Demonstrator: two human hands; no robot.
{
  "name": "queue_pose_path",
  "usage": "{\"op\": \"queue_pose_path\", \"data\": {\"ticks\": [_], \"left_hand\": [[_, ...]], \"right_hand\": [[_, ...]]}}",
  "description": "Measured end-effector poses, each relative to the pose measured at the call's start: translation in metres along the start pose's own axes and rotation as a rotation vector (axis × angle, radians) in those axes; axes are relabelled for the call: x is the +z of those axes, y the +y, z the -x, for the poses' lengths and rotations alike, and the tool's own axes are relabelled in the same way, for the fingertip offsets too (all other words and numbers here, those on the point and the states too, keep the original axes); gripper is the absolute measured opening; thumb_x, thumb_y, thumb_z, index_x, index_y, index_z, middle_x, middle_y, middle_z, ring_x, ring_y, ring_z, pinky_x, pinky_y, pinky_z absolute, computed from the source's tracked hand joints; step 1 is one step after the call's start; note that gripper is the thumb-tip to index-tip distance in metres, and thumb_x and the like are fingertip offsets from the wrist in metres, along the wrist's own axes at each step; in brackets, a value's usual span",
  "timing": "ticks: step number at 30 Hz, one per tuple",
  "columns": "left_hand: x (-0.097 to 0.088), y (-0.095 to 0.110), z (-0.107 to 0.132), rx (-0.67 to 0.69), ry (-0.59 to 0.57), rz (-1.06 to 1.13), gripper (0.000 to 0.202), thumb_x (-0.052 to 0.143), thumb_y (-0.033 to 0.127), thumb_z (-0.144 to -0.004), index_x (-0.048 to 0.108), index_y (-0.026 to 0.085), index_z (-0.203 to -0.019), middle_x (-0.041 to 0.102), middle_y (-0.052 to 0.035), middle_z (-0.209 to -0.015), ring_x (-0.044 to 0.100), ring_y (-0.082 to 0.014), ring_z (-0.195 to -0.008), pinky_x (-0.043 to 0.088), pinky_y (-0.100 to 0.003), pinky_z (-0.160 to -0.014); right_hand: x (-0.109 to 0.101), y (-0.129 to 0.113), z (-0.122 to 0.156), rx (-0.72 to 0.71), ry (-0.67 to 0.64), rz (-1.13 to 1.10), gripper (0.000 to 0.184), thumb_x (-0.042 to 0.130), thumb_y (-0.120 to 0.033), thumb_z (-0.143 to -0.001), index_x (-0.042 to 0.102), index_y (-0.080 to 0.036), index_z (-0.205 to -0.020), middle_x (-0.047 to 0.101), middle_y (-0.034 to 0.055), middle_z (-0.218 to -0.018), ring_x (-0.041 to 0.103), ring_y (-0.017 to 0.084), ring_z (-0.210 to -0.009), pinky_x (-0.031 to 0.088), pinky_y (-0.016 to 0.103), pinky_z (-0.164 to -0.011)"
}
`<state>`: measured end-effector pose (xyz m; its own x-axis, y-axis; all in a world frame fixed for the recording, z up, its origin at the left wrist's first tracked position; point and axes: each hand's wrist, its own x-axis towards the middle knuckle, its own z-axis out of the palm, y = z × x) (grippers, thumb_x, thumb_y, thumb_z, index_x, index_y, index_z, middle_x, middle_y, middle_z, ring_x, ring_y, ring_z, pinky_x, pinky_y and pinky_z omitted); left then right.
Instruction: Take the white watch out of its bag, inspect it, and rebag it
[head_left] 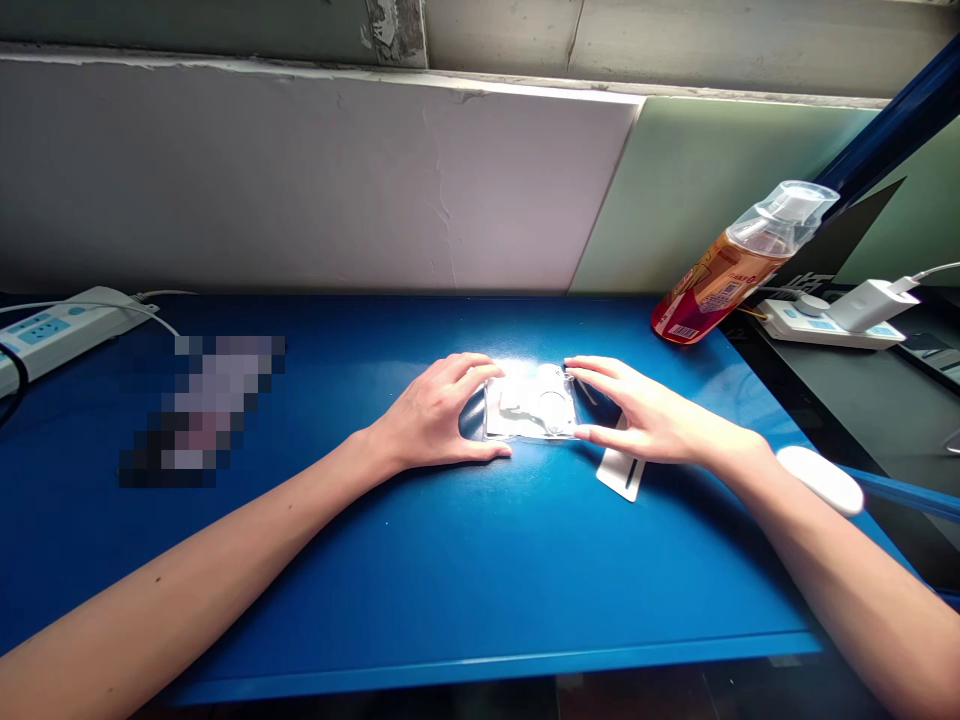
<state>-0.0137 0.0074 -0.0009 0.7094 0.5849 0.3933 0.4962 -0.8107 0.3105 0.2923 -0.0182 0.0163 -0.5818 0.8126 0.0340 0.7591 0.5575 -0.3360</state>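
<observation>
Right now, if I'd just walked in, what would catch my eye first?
Probably the clear packet, shining in a bright patch near the middle of the blue table, with the left hand and right hand on either side. Next, perhaps, the tall orange-red bottle with a clear cap, near the table's far right corner.

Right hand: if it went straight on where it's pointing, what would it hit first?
The right hand would probably meet the clear packet between the hands first; it may be touching its edge, though depth is unclear.
</observation>
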Motion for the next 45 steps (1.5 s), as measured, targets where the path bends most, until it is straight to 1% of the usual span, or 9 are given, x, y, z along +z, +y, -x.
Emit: {"op": "queue_pose_path", "data": {"ticks": [9, 14, 17, 22, 28, 32, 36, 40, 45], "left_hand": [[0.0, 0.002, -0.001, 0.012, -0.036, 0.008, 0.057, 0.071, 0.049, -0.084, 0.055, 0.015, -0.127, 0.064, -0.0141, -0.124, 0.061, -0.0297, -0.117, 0.051, -0.042, -0.098], [0.0, 0.002, 0.001, -0.002, -0.027, -0.009, 0.05, 0.067, 0.046, -0.089, 0.057, 0.014, -0.126, 0.067, -0.0147, -0.122, 0.064, -0.0293, -0.113, 0.053, -0.041, -0.095], [0.001, 0.001, 0.002, 0.026, 0.0, 0.0, 0.043, 0.062, 0.042, -0.094, 0.057, 0.013, -0.126, 0.068, -0.015, -0.122, 0.065, -0.0276, -0.113, 0.054, -0.038, -0.094], [0.004, 0.0, 0.003, 0.083, 0.109, -0.006, 0.033, 0.056, 0.035, -0.099, 0.058, 0.014, -0.124, 0.072, -0.0138, -0.114, 0.07, -0.0242, -0.104, 0.056, -0.034, -0.087], [0.006, 0.001, 0.006, 0.12, 0.27, 0.022, 0.02, 0.05, 0.024, -0.1, 0.06, 0.017, -0.116, 0.074, -0.009, -0.104, 0.073, -0.0179, -0.088, 0.059, -0.029, -0.078], [0.005, 0.004, 0.006, 0.155, 0.334, 0.024, 0.038, 0.059, 0.024, -0.093, 0.051, 0.02, -0.13, 0.069, -0.0108, -0.116, 0.072, -0.0183, -0.092, 0.061, -0.033, -0.082], [0.002, 0.008, 0.002, 0.18, 0.23, 0.005, 0.053, 0.069, 0.034, -0.086, 0.05, 0.018, -0.134, 0.062, -0.0175, -0.129, 0.062, -0.029, -0.12, 0.055, -0.044, -0.098], [0.002, 0.008, -0.001, 0.181, 0.076, 0.021, 0.061, 0.072, 0.044, -0.083, 0.052, 0.016, -0.133, 0.063, -0.0177, -0.129, 0.058, -0.0319, -0.122, 0.051, -0.048, -0.103], [0.003, 0.006, 0.0, 0.102, -0.004, 0.039, 0.063, 0.074, 0.041, -0.081, 0.054, 0.013, -0.133, 0.063, -0.0184, -0.129, 0.057, -0.0327, -0.123, 0.049, -0.047, -0.104]], "right_hand": [[-0.001, -0.002, 0.001, -0.026, 0.038, -0.004, 0.078, 0.058, -0.059, -0.09, 0.044, -0.01, -0.148, 0.045, 0.0227, -0.151, 0.045, 0.036, -0.139, 0.046, 0.052, -0.111], [-0.005, -0.006, 0.001, -0.127, 0.04, -0.033, 0.083, 0.073, -0.058, -0.079, 0.049, -0.016, -0.146, 0.049, 0.0195, -0.149, 0.049, 0.036, -0.136, 0.049, 0.05, -0.108], [-0.005, -0.006, 0.0, -0.189, 0.082, -0.034, 0.066, 0.074, -0.05, -0.081, 0.058, -0.02, -0.138, 0.057, 0.0166, -0.143, 0.056, 0.034, -0.129, 0.052, 0.049, -0.104], [0.0, -0.008, -0.004, -0.289, 0.27, -0.071, 0.027, 0.064, -0.033, -0.092, 0.073, -0.024, -0.116, 0.074, 0.0101, -0.118, 0.071, 0.025, -0.104, 0.059, 0.04, -0.087], [-0.002, -0.02, -0.001, -0.157, 0.494, -0.217, 0.017, 0.063, -0.029, -0.092, 0.079, -0.027, -0.096, 0.081, 0.0045, -0.094, 0.076, 0.023, -0.082, 0.063, 0.037, -0.073], [0.0, -0.023, -0.001, -0.034, 0.556, -0.364, 0.015, 0.067, -0.031, -0.089, 0.08, -0.025, -0.092, 0.081, 0.0038, -0.09, 0.077, 0.024, -0.077, 0.064, 0.036, -0.069], [0.008, -0.022, -0.006, 0.081, 0.522, -0.423, 0.02, 0.066, -0.031, -0.089, 0.08, -0.019, -0.095, 0.081, 0.0064, -0.091, 0.077, 0.024, -0.077, 0.063, 0.035, -0.066], [0.016, -0.019, -0.009, 0.11, 0.445, -0.412, 0.022, 0.064, -0.031, -0.09, 0.079, -0.017, -0.099, 0.081, 0.007, -0.094, 0.076, 0.023, -0.079, 0.062, 0.032, -0.066], [0.014, -0.015, -0.007, 0.009, 0.318, -0.222, 0.032, 0.06, -0.038, -0.094, 0.071, -0.019, -0.118, 0.075, 0.0111, -0.116, 0.071, 0.027, -0.106, 0.059, 0.043, -0.091]]}}
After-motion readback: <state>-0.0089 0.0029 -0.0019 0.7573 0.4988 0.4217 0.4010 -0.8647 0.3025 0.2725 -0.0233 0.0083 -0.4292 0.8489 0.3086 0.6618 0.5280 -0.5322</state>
